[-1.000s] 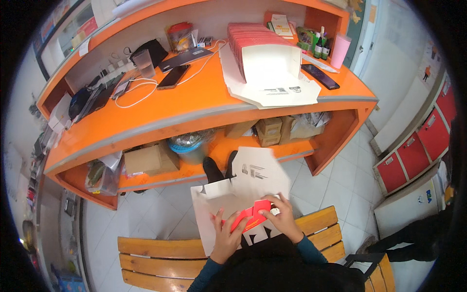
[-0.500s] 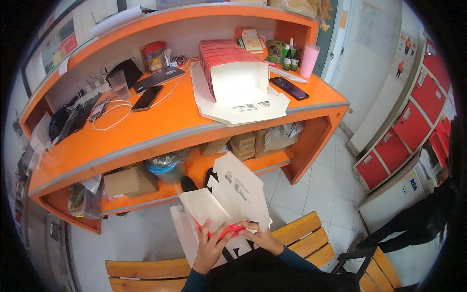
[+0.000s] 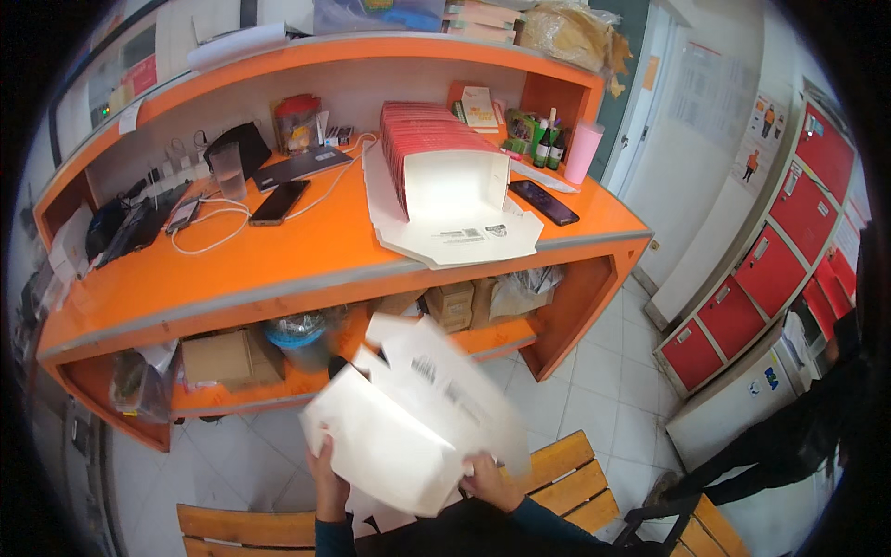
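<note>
Over my lap, a partly folded cardboard box (image 3: 385, 441) with a cream inside is held between both hands, its wide printed flap blurred and pointing toward the counter. My left hand (image 3: 330, 472) grips its left edge, fingers partly hidden behind the board. My right hand (image 3: 489, 482) is closed on the right lower corner. More flat cream board shows beneath, near my lap. On the orange counter (image 3: 316, 241) stands a tightly nested row of red-edged boxes (image 3: 436, 130), the front one showing its cream inside (image 3: 457, 186) and a printed flap hanging over the counter edge.
Phones (image 3: 278, 202) (image 3: 545, 201), white cables, a clear cup (image 3: 226, 167), small bottles (image 3: 549, 144) and a pink tumbler (image 3: 582, 153) sit on the counter. Cartons (image 3: 227, 357) and a blue-rimmed bin (image 3: 302, 339) fill the shelf below. A wooden bench (image 3: 246, 527) and another person (image 3: 780, 446) are nearby.
The box in my hands has turned and opened toward me, showing its cream inside instead of the red edge. My hands have moved apart to its two sides.
</note>
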{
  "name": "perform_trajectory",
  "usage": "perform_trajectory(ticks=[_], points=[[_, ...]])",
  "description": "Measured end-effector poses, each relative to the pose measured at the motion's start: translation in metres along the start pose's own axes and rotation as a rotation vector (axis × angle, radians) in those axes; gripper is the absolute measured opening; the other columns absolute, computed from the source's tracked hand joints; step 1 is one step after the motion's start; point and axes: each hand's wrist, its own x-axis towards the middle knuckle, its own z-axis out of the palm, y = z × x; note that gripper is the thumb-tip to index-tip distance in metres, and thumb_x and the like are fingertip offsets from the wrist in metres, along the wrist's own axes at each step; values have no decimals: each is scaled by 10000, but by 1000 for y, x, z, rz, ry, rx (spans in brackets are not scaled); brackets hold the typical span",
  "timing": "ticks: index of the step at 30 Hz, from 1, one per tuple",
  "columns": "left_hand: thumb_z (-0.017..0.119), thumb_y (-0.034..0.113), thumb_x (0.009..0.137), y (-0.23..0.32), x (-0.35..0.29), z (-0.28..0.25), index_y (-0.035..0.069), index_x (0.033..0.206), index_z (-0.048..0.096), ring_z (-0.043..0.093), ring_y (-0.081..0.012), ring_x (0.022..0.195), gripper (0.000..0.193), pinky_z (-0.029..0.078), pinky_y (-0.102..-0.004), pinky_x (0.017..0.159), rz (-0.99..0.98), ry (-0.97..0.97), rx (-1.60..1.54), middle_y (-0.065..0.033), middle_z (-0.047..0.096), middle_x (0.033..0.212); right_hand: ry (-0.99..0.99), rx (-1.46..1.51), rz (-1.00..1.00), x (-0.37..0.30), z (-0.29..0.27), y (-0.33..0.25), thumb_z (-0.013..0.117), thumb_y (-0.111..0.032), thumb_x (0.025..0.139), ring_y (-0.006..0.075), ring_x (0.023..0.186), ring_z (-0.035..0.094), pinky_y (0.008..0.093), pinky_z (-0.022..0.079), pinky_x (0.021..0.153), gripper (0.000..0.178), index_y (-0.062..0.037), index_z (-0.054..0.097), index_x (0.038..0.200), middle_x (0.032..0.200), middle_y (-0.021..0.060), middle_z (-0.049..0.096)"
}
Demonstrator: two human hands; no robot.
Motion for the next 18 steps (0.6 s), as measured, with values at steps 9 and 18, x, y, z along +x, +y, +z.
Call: perform_trajectory(ticks=[9, 18], points=[[728, 184, 668, -3, -23, 44, 81, 1003, 433, 448, -302, 1082, 457, 321, -438, 949, 1131, -483, 1150, -84, 452, 1051, -325, 1366, 86, 66, -33, -63, 633, -204, 795, 243, 1096, 470, 361, 370, 922, 629, -41, 286, 1294, 1183, 169, 471], [776, 422, 565, -6, -7, 101, 198, 1258, 29, 477, -302, 1015, 1044, 401, -459, 871, 1095, -386, 336, -143, 433, 1073, 27, 1937, 319, 97, -8, -65, 506, -253, 853, 205, 1112, 467, 367, 399, 943, 427, -76, 356, 1211, 1190, 91, 469]])
